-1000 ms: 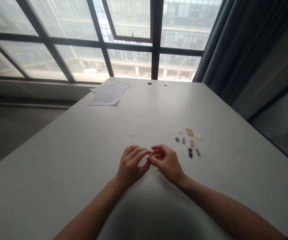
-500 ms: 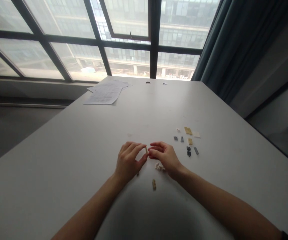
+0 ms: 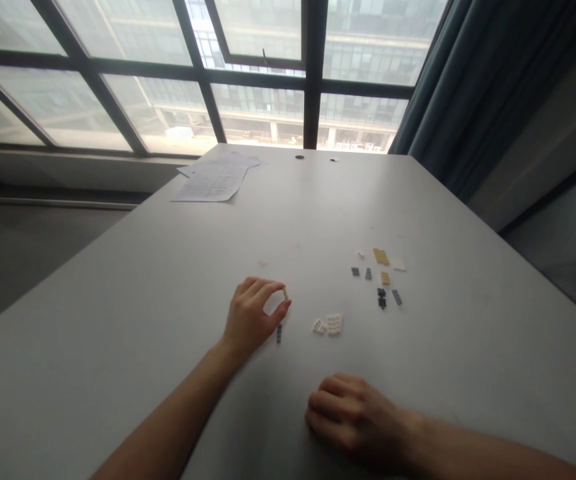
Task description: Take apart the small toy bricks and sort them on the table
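Note:
My left hand (image 3: 254,312) is closed in a pinch, holding a small tan toy brick (image 3: 285,293) upright between thumb and forefinger above the table. Just below that hand lies a narrow dark grey brick (image 3: 279,334). My right hand (image 3: 351,415) rests low on the table with its fingers curled in; whatever they hold is hidden. Between the hands, to the right, are a white studded brick (image 3: 335,324) and a small white piece (image 3: 319,327) beside it.
Farther right lie a tan plate (image 3: 381,256), a smaller tan brick (image 3: 385,278), a white tile (image 3: 399,265), black pieces (image 3: 381,298) and several grey pieces (image 3: 397,297). Printed papers (image 3: 213,180) lie at the table's far left, near the window.
My right hand has left the brick in my left hand and moved down toward me, curling its fingers. The tan piece lying there no longer shows. The white studded brick is uncovered.

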